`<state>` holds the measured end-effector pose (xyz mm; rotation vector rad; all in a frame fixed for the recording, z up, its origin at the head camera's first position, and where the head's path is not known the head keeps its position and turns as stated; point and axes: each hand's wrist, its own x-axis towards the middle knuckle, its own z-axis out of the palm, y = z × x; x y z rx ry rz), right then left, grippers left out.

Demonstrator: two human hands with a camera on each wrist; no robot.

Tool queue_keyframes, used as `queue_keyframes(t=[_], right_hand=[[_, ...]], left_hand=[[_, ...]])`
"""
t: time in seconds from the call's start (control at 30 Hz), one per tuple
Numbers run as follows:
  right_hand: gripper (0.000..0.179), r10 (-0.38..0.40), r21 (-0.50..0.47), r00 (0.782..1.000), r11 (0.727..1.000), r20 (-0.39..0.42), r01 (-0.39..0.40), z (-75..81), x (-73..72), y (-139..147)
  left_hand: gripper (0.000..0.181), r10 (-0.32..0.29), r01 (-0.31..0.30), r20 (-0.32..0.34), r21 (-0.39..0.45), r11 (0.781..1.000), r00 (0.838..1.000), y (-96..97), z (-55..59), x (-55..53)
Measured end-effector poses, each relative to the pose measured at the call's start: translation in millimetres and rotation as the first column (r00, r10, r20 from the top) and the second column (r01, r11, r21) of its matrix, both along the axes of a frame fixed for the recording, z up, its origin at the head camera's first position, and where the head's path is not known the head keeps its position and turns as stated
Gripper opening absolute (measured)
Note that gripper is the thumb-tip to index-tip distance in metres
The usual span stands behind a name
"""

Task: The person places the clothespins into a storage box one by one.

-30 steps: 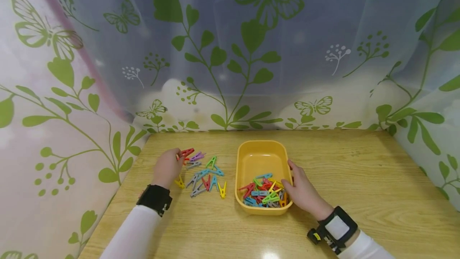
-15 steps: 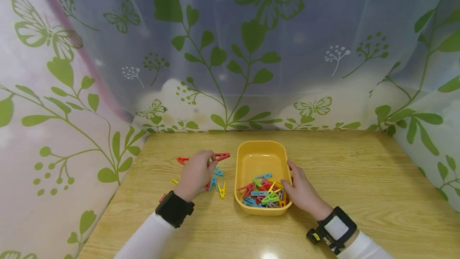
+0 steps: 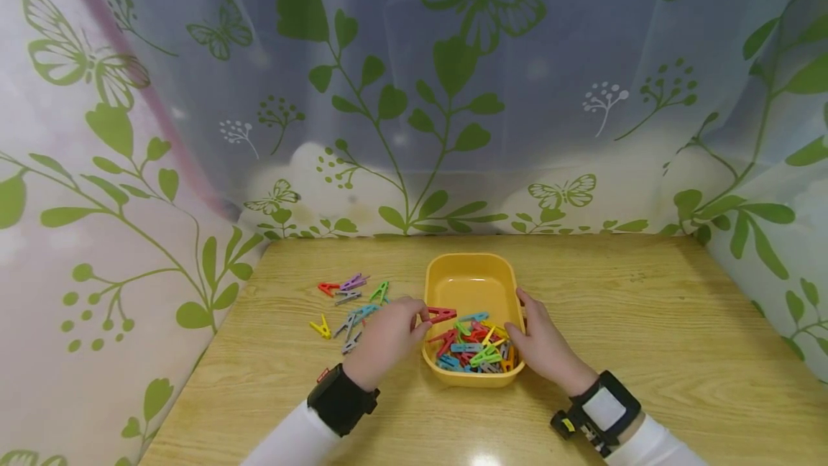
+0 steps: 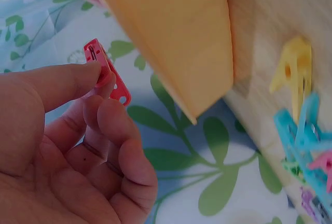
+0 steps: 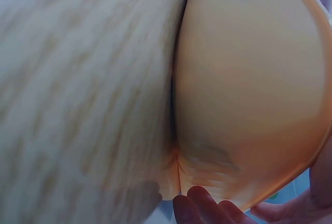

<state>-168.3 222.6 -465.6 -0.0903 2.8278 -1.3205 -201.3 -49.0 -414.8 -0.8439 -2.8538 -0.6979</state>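
My left hand (image 3: 387, 340) pinches a red clothespin (image 3: 443, 315) between thumb and fingertips, over the left rim of a yellow plastic tub (image 3: 471, 292). The left wrist view shows that red clothespin (image 4: 119, 87) at the fingertips, beside the tub's outer wall (image 4: 192, 37). Colourful clothespins (image 3: 486, 357) lie heaped in the tub's near half. With its thumb over the right rim, my right hand (image 3: 550, 344) holds the tub from outside. Its fingers (image 5: 199, 206) show low in the right wrist view, against the tub's wall (image 5: 249, 68).
Left of the tub, several loose clothespins lie on the wooden table (image 3: 621, 293), among them a purple one (image 3: 353, 282), a green one (image 3: 380, 292) and a yellow one (image 3: 320, 326). My left hand hides others. A leaf-patterned curtain (image 3: 388, 128) hangs behind the table.
My left hand has lifted the red clothespin from the loose ones at the left and carried it rightward to the tub's rim. The right hand stays on the tub.
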Motion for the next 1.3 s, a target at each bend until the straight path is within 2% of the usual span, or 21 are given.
queue_keyframes(t=[0.23,0.4,0.73,1.0,1.3], right_hand=[[0.070,0.005,0.001,1.000,1.000,-0.002,-0.005,1.5,1.0,-0.5],[0.070,0.009,0.000,1.000,1.000,-0.007,-0.009,0.9,1.2,-0.3],[0.070,0.013,-0.001,1.000,1.000,0.004,-0.013,1.7,1.4,-0.4],[0.070,0.006,0.003,1.000,1.000,0.004,-0.006,0.2,0.0,0.0],[0.070,0.011,0.004,1.000,1.000,0.003,-0.011,1.6,1.3,0.3]], left_hand=[[0.012,-0.044,0.044,0.055,0.007,0.999,0.998,11.3,-6.7,7.2],[0.012,-0.055,0.056,0.060,-0.019,0.998,0.997,14.4,-10.4,9.1],[0.009,-0.080,0.083,0.053,-0.045,0.996,0.995,16.7,-16.6,8.1],[0.010,-0.097,0.101,0.094,-0.045,0.994,0.991,16.0,-19.6,8.4],[0.011,-0.094,0.100,0.111,-0.045,0.994,0.989,14.4,-22.2,6.9]])
